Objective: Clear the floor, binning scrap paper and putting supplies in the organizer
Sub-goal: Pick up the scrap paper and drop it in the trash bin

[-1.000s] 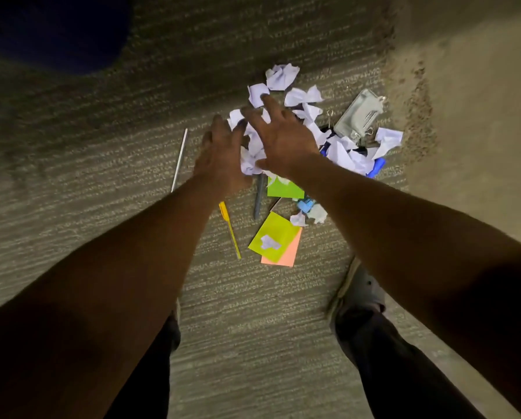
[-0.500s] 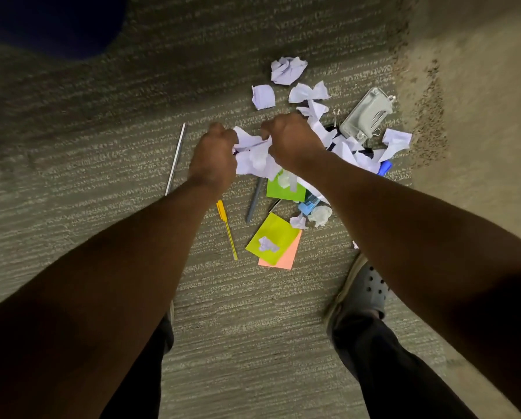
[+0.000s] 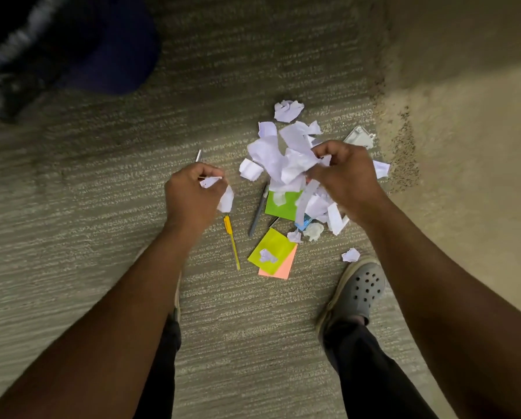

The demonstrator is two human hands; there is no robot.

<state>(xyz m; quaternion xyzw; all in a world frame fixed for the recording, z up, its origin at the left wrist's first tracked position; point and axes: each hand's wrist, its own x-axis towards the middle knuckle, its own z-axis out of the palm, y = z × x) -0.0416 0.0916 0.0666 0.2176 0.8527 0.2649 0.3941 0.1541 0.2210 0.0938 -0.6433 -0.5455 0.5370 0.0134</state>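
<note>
My hands have parted, left and right each clenching scrap paper; next, carry it to the bin.

The right hand hid most of a grey stapler-like device. A dark blue bin was cut off at the top-left corner, blurred. The left hand covered part of a thin metal rod.
</note>
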